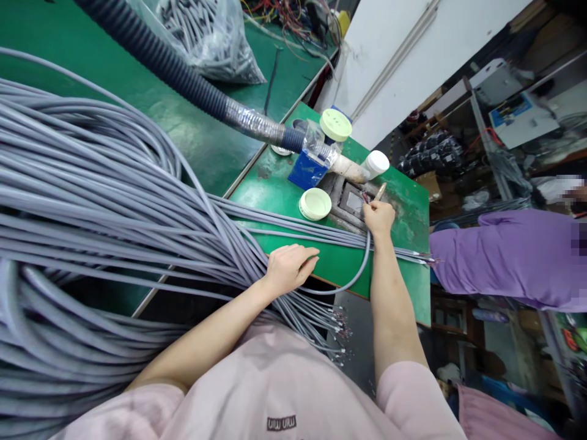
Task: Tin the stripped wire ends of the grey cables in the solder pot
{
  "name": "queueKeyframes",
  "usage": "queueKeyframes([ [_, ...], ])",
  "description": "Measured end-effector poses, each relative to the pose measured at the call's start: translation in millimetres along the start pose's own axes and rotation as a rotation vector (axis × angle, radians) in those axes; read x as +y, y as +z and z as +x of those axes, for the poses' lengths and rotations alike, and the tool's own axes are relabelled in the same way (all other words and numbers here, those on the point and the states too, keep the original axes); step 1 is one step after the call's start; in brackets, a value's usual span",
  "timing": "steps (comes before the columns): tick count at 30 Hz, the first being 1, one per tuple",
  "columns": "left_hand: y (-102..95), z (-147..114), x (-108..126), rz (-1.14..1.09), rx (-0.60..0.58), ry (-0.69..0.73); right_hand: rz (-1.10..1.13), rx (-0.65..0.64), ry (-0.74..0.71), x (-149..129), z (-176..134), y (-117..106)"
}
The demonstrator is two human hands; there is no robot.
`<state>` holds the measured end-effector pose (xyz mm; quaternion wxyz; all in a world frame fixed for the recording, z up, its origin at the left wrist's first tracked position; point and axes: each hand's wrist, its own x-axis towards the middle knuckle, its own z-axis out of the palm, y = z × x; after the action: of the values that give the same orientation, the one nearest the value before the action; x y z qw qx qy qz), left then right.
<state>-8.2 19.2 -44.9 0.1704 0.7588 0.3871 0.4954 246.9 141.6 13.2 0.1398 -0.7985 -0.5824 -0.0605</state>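
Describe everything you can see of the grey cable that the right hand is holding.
The grey cable is round, with a smooth, plastic-looking sheath. The right hand grips it near one end, where thin, dark reddish wires stick out near a square unit. Below the hand it passes over other grey cables, curves past the near edge of the green table and runs leftward until lost by the left hand. Its far end cannot be made out.

Purple shirt (504, 260), stuffed plastic bag (238, 61)
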Motion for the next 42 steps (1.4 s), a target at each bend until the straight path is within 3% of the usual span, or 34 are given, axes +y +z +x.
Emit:
queueKeyframes([
  [6, 0.2, 0.0, -0.7, 0.006, 0.005, 0.011, 0.177, 0.082, -0.051, 5.8, -2.7, -15.8],
  [10, -0.3, -0.1, -0.7, 0.001, 0.007, 0.012, 0.409, 0.089, -0.083, 11.0, -24.0, -38.9],
  [13, -0.9, -0.3, 0.5, -0.015, -0.001, -0.009, 0.522, 0.075, -0.053, 19.3, -62.8, -62.8],
  [17, -4.4, 3.0, 2.7, -0.109, -0.007, -0.074, 0.403, 0.025, 0.085, 59.5, -140.3, -93.3],
  [19, -7.4, 7.9, 2.5, -0.13, -0.014, -0.097, 0.247, -0.13, 0.178, 94.0, -181.7, -103.8],
  [22, -10.3, 18.7, 1.1, -0.024, -0.077, -0.107, 0.001, -0.513, 0.276, 143.7, -236.7, -113.7],
  [25, -6.8, 29.9, 1.1, 0.162, -0.209, -0.082, 0.016, -0.634, 0.293, 160.6, -274.3, -118.6],
  [29, 5.7, 39.9, 4.5, 0.334, -0.348, -0.034, 0.452, -0.705, 0.171, 118.1, -286.7, -107.6],
  [33, 13.9, 44.2, 9.1, 0.359, -0.393, -0.035, 0.95, -0.944, 0.077, 44.2, -270.3, -69.1],
  [35, 11.9, 43.3, 14.0, 0.339, -0.39, -0.022, 1.193, -0.99, 0.081, 12.3, -259.2, -48.2],
  [38, 0.3, 37.2, 26.3, 0.25, -0.375, -0.008, 1.477, -0.863, 0.201, -13.2, -238.6, -32.0],
  [42, -21.8, 21.0, 40.7, 0.072, -0.387, -0.013, 1.601, -0.445, 0.3, 2.9, -204.6, -45.7],
])
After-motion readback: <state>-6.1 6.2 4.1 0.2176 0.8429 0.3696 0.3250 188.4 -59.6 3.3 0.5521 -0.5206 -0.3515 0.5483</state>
